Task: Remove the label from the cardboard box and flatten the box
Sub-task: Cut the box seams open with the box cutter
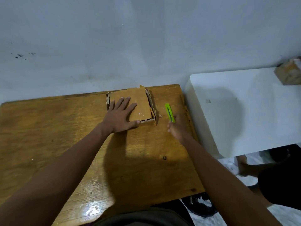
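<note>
A small brown cardboard box point(140, 101) lies low and squashed at the far side of the wooden table point(65, 144), its top panel pressed down and torn edges showing at the right. My left hand point(121, 115) rests flat on the box's left half, fingers spread, thumb at its near edge. My right hand point(176, 128) is just right of the box and grips a lime-green utility knife point(169, 112) that points away from me. No label can be made out on the box.
A white table point(244, 111) stands to the right with a taped brown box point(289, 73) at its far corner. A pale wall runs behind both tables. A small cardboard scrap point(160, 116) lies beside the box. Someone's leg and foot show at lower right.
</note>
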